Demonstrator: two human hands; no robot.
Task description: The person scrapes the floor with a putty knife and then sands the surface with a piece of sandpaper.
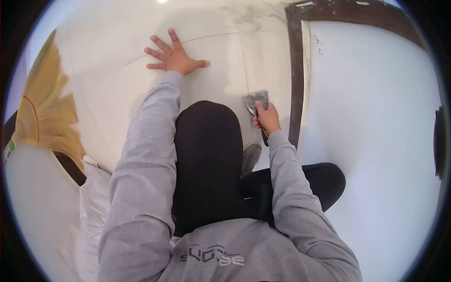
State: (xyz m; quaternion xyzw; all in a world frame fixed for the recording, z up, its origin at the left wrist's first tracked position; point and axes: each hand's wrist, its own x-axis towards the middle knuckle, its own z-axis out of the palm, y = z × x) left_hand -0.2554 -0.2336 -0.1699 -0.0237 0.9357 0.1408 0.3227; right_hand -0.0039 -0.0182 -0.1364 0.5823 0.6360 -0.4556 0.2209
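Note:
My left hand (176,59) lies flat on the pale tiled floor (216,61), its fingers spread wide and nothing in them. To the right, my right hand (267,116) is wrapped round a scraper (258,97) with a wide, smeared metal blade and a dark handle. The blade points away from me and lies over the floor beside a tile joint. Part of the handle is hidden by the fingers.
A straw broom (49,98) stands at the far left, above a whitish sack (94,197). Dark brown trim (296,70) runs along the right edge of the floor, beside a white wall or panel (371,94). My shoe (251,157) is below the scraper.

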